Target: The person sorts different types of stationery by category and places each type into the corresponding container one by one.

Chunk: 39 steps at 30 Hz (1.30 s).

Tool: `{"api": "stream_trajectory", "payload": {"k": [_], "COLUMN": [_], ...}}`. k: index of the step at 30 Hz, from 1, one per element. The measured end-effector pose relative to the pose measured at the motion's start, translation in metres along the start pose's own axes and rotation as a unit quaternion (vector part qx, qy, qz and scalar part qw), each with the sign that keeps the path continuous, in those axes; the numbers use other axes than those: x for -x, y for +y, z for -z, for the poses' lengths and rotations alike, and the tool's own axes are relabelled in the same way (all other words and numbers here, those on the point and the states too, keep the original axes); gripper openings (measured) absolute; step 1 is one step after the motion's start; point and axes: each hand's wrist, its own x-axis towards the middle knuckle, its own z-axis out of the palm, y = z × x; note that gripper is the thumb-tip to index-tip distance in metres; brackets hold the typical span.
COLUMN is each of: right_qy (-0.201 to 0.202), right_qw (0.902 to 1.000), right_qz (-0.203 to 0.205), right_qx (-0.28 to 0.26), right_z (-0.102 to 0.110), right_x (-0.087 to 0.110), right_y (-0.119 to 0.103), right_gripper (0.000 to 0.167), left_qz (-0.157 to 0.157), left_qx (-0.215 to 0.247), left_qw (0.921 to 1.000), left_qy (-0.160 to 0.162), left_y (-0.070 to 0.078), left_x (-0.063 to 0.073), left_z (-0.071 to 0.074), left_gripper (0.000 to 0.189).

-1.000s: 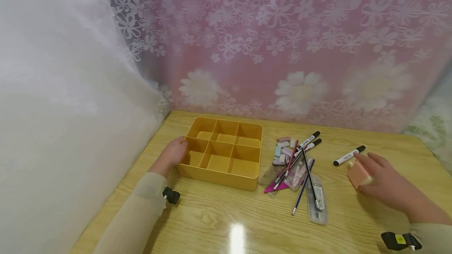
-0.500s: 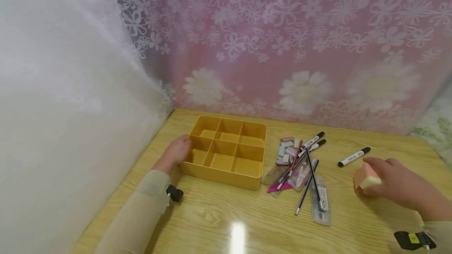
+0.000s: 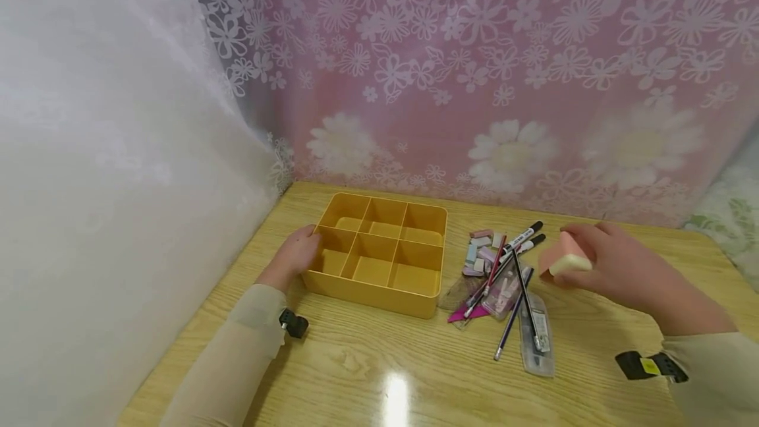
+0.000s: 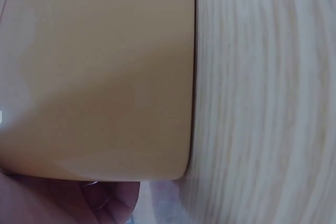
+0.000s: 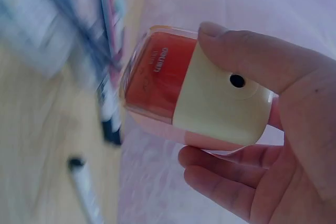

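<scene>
A pink and cream pencil sharpener with a round pencil hole and a clear red-tinted front is held off the table in my right hand. The thumb lies across its cream face, and other fingers wrap under it in the right wrist view. My left hand grips the left side of a yellow divided box, whose compartments look empty. In the left wrist view the box wall fills much of the picture, with some fingers at its lower edge. Part of that hand is hidden.
Right of the box lies a pile: several small erasers, pencils, black-capped markers, a clear plastic case and a magenta piece. A pink flowered curtain hangs behind the table; white cloth borders the left.
My right hand has lifted the pencil sharpener and carried it left towards the pile, now covering the lone marker on the right in the head view. My left hand stays on the box.
</scene>
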Motion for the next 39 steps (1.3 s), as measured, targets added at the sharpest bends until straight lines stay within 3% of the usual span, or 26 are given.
{"api": "stream_trajectory", "payload": {"k": [4,13,18,24,29,35,39], "right_qy": [0.025,0.054,0.073,0.078,0.092,0.091,0.091], "right_qw": [0.9996,0.9947,0.9911,0.9852,0.9791,0.9713,0.9711], "right_qz": [0.014,0.075,0.094,0.129,0.165,0.193,0.203], "right_qx": [0.003,-0.043,-0.059,-0.082,-0.076,-0.106,-0.086], "right_z": [0.003,-0.005,-0.014,-0.029,-0.044,-0.070,-0.091], "right_x": [-0.014,-0.049,-0.068,-0.089,-0.103,-0.117,-0.125], "right_y": [-0.035,-0.109,-0.150,-0.194,-0.224,-0.259,-0.277], "right_gripper": [0.102,0.079,0.081,0.081,0.069,0.057,0.053], "left_qz": [0.001,-0.001,0.000,-0.008,-0.011,-0.009,-0.010], "left_qx": [0.005,0.005,0.003,0.004,0.010,0.027,0.035], "left_qw": [1.0000,1.0000,1.0000,0.9999,0.9998,0.9996,0.9993], "left_qy": [0.001,0.003,0.004,0.009,0.010,0.009,0.006], "left_y": [0.000,0.000,-0.001,-0.003,-0.002,-0.002,-0.002], "left_x": [0.001,0.000,0.000,-0.001,-0.002,-0.002,-0.001], "left_z": [0.000,0.000,0.001,0.001,0.001,0.000,-0.001], "left_gripper": [0.047,0.045,0.045,0.044,0.045,0.045,0.043]}}
